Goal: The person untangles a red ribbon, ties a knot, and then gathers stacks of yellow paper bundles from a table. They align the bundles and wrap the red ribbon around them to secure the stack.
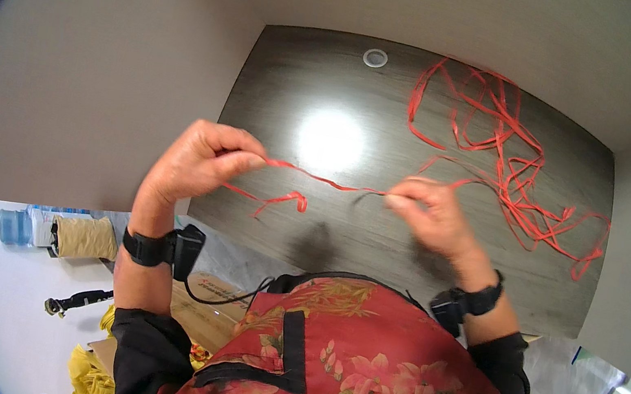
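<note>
A thin red plastic ribbon (pixel 326 181) runs between my two hands over the desk, slightly wavy rather than fully taut. My left hand (pixel 210 160) pinches it between thumb and fingertips. A short curled end of the ribbon hangs below that hand. My right hand (pixel 432 213) is closed in a pinch on the ribbon's other side. From there the strand carries on to a loose tangle of the same red ribbon (pixel 513 171), spread over the right part of the desk.
The dark wood-grain desk (pixel 276 83) has light panels around it and a round cable grommet (pixel 375 58) near its back edge. On the floor at lower left are a blue water bottle (pixel 15 227), a cardboard box (pixel 211 308) and a yellow plastic bag (pixel 89 377).
</note>
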{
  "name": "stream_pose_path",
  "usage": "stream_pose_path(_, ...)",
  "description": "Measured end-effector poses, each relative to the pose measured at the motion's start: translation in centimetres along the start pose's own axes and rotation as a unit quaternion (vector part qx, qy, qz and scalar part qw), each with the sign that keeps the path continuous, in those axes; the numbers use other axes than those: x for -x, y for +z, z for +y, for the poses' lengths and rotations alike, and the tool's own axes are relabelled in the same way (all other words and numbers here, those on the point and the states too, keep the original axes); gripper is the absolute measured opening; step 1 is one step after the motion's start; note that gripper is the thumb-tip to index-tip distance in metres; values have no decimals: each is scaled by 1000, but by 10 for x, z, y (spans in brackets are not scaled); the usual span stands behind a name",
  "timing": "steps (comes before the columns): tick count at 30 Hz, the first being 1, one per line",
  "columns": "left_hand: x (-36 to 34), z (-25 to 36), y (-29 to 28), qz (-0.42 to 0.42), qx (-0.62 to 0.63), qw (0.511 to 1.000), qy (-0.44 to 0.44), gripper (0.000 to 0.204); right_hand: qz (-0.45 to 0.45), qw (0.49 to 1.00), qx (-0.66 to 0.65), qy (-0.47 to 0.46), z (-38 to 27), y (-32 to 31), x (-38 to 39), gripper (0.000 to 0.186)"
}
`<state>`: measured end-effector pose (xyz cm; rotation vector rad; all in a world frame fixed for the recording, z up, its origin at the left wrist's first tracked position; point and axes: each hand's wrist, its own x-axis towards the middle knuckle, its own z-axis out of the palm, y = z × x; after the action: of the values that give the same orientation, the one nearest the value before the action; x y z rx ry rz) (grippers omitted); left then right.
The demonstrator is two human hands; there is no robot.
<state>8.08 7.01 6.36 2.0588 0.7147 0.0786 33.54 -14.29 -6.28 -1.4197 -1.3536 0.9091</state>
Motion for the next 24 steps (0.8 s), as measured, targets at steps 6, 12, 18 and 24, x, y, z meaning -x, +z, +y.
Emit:
stream_pose_path(6,-18,4,4,-41,-36,998,24,11,140,981,95,-93,-32,-11,-2,32)
stream_pose_path(12,-34,18,30,-92,27,984,153,9,0,992,-97,-84,-60,42,-23,39)
stream_pose_path(18,-13,-11,-20,10,38,998,44,9,51,978,-168,110,-49,-24,26,14)
stream_pose_path(24,-4,-66,-66,66,93,992,-46,15,247,901,-338,116,-22,-100,112,19)
